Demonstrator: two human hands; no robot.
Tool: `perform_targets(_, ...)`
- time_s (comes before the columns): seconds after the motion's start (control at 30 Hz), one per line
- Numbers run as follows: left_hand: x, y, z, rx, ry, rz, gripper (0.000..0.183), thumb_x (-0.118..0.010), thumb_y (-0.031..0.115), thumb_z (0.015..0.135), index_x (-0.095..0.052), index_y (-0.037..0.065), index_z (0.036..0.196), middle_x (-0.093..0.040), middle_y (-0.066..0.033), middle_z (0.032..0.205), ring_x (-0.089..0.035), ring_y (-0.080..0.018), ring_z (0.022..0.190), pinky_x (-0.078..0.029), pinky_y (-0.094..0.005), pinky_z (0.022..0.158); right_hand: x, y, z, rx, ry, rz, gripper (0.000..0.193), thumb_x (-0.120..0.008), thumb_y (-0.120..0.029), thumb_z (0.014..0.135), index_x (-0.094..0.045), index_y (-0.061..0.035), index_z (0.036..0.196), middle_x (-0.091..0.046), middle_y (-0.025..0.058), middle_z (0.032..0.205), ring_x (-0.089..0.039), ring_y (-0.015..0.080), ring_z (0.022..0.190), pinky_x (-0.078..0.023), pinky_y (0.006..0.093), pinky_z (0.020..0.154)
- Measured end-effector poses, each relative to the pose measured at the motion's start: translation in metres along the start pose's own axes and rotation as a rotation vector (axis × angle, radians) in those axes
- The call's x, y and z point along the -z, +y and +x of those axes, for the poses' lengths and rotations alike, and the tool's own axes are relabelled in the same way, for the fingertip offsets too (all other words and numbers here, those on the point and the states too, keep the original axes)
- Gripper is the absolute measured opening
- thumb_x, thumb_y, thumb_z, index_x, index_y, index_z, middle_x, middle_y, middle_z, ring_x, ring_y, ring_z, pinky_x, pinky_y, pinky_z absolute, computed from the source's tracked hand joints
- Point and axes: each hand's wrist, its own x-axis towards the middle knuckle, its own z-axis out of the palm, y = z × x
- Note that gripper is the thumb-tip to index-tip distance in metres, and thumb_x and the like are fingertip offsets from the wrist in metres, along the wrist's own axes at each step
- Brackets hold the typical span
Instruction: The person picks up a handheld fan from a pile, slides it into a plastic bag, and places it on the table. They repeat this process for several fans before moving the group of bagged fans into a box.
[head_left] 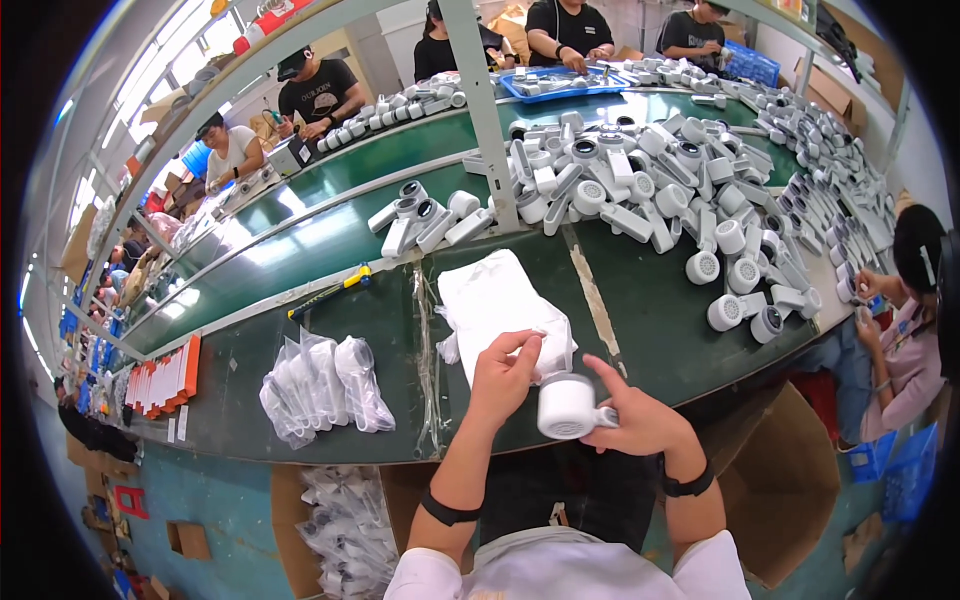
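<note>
My right hand [640, 415] grips a white round-headed device [566, 408] by its short grey-tipped end, index finger stretched out past it. The device's drum-shaped head points left, just off the table's near edge. My left hand [507, 375] pinches the near edge of a stack of thin white plastic bags [495, 290] lying flat on the green table. The pinched edge is right beside the device's head. Left of the stack lie several bagged devices [325, 385], wrapped in clear plastic.
Many loose white devices [640, 175] heap over the back and right of the table [400, 300]. A yellow-black tool [335, 290] and orange-white boxes [165, 380] lie left. Cardboard boxes [775, 490] flank me below, one with bagged devices [350, 530]. A co-worker [905, 330] sits right; others work across the line.
</note>
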Motion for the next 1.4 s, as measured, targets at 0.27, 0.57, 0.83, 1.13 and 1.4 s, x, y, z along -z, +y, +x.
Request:
perform_targets(0.27, 0.024, 0.002, 0.0, -0.137, -0.255, 0.121, 0.024, -0.057, 0.016, 0.096, -0.066, -0.002, 0.109, -0.059, -0.0068, 0.115, -0.057, -0.0139, 0.099, -0.046, -0.0257, 0.085, 0.019, -0.013, 0.04, -0.258, -0.172, -0.029, 0.087, -0.063, -0.021, 0.088, -0.006, -0.0113, 0.153, -0.066, 0.0084, 0.081, -0.062, 0.0154, 0.056, -0.053, 0.0273, 0.054)
perform_targets(0.57, 0.023, 0.007, -0.009, -0.378, -0.117, 0.432, 0.019, -0.059, 0.013, 0.094, -0.069, 0.003, 0.107, -0.06, -0.0073, 0.109, -0.061, -0.0125, 0.074, -0.05, -0.0255, 0.067, -0.015, 0.0, 0.054, -0.264, 0.09, 0.356, 0.068, -0.06, -0.023, 0.091, -0.022, -0.0087, 0.146, -0.059, 0.0063, 0.076, -0.059, 0.0141, 0.052, -0.049, 0.0287, 0.046)
perform_targets(0.83, 0.015, 0.013, -0.019, -0.582, -0.004, 0.79, 0.014, -0.066, 0.014, 0.084, -0.071, 0.016, 0.097, -0.06, -0.0073, 0.116, -0.066, -0.0256, 0.07, -0.053, -0.0337, 0.062, -0.026, -0.003, 0.054, -0.279, 0.11, 0.059, 0.072, -0.057, -0.018, 0.092, -0.014, -0.0107, 0.15, -0.062, 0.0078, 0.081, -0.061, 0.015, 0.055, -0.05, 0.0281, 0.05)
perform_targets(1.13, 0.007, 0.011, -0.024, -0.76, -0.065, 0.79, 0.017, -0.067, 0.01, 0.083, -0.071, 0.011, 0.1, -0.059, -0.0101, 0.121, -0.066, -0.0235, 0.07, -0.053, -0.032, 0.062, -0.024, 0.003, 0.058, -0.161, 0.153, 0.396, 0.077, -0.057, -0.023, 0.092, -0.009, -0.0089, 0.15, -0.063, 0.0114, 0.083, -0.063, 0.0189, 0.054, -0.051, 0.0312, 0.048)
perform_targets(1.4, -0.01, 0.005, -0.038, -0.603, -0.071, 0.597, 0.018, -0.069, 0.005, 0.084, -0.069, 0.005, 0.101, -0.053, -0.016, 0.125, -0.062, -0.0153, 0.064, -0.051, -0.0295, 0.06, -0.032, 0.013, 0.067, -0.114, 0.305, 0.777, 0.052, -0.054, -0.013, 0.093, -0.026, -0.0078, 0.137, -0.06, 0.0144, 0.094, -0.064, 0.0206, 0.062, -0.053, 0.032, 0.049)
